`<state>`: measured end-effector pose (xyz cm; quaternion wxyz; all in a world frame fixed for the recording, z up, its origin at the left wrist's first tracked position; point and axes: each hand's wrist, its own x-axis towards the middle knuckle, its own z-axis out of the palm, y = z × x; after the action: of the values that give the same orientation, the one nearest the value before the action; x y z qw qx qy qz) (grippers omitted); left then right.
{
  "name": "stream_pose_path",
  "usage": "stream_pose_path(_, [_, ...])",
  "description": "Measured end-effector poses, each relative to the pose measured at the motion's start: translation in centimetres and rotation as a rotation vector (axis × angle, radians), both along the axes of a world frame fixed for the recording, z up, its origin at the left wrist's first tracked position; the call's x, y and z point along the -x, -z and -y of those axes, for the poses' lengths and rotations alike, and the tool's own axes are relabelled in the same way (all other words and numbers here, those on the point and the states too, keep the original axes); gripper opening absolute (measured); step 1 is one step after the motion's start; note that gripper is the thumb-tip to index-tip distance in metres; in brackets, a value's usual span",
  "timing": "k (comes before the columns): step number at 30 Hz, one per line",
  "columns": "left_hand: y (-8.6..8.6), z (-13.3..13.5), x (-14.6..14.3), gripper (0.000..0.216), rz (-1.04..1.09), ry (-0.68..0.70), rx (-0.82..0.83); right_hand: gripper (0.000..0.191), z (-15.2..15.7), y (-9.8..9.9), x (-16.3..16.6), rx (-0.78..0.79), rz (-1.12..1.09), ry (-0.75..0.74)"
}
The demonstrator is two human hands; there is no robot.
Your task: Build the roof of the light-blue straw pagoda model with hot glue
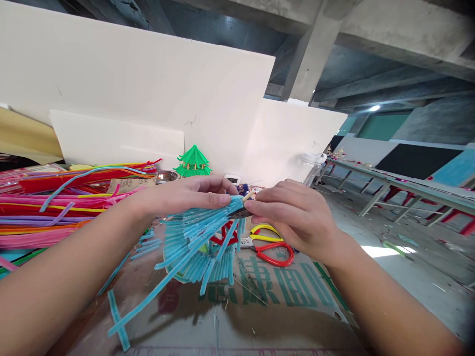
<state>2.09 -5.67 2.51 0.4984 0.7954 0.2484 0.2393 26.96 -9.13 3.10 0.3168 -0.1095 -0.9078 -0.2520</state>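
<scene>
My left hand (196,194) closes on the top of a light blue pipe-cleaner piece (196,232), its thumb pressed along the strands. Many blue stems fan out from it like a layered roof, and one long stem hangs towards the lower left. A red lattice part (225,233) shows inside. My right hand (297,212) is closed at the piece's right tip, pinching a short pale stick (249,196). Just below the stick is something dark and narrow (240,212), partly hidden by the fingers. Scissors with yellow and red handles (274,253) lie beneath my right hand.
Bundles of coloured pipe cleaners (55,207) lie at the left. A green pipe-cleaner tree (193,162) stands at the back before a white board (148,74). A clear jar (313,165) is at the right. Cut blue pieces (118,316) lie on the table (260,326).
</scene>
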Motion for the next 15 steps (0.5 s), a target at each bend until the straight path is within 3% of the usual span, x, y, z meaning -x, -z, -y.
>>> stream_pose_path(15, [0.09,0.01,-0.08,0.028,0.009,0.011,-0.012,0.018,-0.07,-0.02,-0.1,0.016,0.025,0.003])
